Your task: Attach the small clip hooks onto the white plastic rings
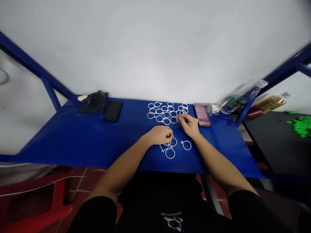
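My left hand (160,134) has its fingers pinched together over a small cluster of white plastic rings near me. A white ring (176,141) with a small tab sits at those fingertips, and another white ring (170,158) lies just below. My right hand (190,125) is closed in a pinch at the right side of a larger group of white rings (166,125), laid out in rough rows towards the wall. Its fingertips meet a ring there, partly hidden by them. One single ring (190,145) lies apart, between my forearms.
On the blue table (85,139) a black phone (113,111) and a black bag (96,102) lie left. A lit phone (203,115), white cable (215,109) and leaning water bottle (239,99) are right. Beyond the frame, green pieces (303,126) rest on a dark surface.
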A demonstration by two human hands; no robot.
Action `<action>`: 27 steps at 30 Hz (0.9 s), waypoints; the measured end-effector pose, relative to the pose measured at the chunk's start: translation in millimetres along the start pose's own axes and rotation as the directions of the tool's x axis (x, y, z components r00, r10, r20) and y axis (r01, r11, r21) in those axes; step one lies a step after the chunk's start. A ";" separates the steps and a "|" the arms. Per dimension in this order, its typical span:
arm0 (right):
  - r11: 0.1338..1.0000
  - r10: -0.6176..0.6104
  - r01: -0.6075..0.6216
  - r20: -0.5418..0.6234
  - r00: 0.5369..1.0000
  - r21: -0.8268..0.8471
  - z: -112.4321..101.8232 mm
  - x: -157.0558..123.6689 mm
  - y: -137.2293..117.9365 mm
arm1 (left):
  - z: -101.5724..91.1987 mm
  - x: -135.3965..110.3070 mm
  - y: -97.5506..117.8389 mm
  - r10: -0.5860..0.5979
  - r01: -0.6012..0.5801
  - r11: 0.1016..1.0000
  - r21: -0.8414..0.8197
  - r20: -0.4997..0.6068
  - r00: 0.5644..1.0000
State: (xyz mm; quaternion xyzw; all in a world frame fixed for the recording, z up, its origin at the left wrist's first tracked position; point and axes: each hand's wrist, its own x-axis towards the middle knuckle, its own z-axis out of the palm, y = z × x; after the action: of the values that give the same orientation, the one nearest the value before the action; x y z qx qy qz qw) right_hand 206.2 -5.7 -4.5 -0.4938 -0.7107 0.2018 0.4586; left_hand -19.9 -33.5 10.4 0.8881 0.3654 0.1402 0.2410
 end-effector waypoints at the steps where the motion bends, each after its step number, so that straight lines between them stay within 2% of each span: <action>1: 0.999 -0.046 0.047 0.033 0.998 -0.027 -0.2 -1.3 -3.0 | 0.0 -0.2 0.1 -0.002 0.002 1.000 0.002 -0.002 1.000; 5: 0.973 -0.181 0.194 0.110 0.977 -0.122 -2.0 -4.8 -12.5 | -1.1 -0.5 0.2 -0.016 0.016 1.000 -0.001 -0.021 1.000; 10: 0.968 -0.196 0.209 0.098 0.976 -0.142 -6.1 -4.6 -15.6 | 0.8 0.0 -2.1 -0.027 0.027 1.000 -0.003 -0.066 0.997; 14: 0.956 -0.239 0.271 0.240 0.941 -0.112 -7.3 -4.7 -19.0 | 1.1 0.7 -5.9 0.019 -0.015 1.000 0.026 -0.155 0.988; 17: 0.949 -0.262 0.308 0.368 0.892 -0.072 -7.0 -4.9 -20.3 | -1.8 1.3 -6.6 0.034 -0.019 0.998 0.058 -0.264 0.964; 19: 0.949 -0.258 0.308 0.407 0.876 -0.060 -6.6 -4.7 -19.6 | -4.2 1.8 -5.5 0.041 -0.020 0.998 0.066 -0.344 0.938; 23: 0.947 -0.268 0.316 0.409 0.873 -0.054 -5.8 -4.7 -15.9 | -7.0 2.7 -1.6 0.058 -0.043 0.998 0.044 -0.459 0.887; 27: 0.955 -0.269 0.298 0.408 0.872 -0.009 -5.3 -5.2 -14.4 | -6.2 3.2 0.1 0.054 -0.049 0.999 0.022 -0.495 0.867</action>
State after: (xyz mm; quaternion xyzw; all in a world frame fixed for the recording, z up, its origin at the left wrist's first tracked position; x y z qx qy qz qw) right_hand 203.7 -17.5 6.4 -0.3481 -0.8611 0.2042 0.3092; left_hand -20.3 -29.2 15.9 0.8331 0.3916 0.3677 0.1316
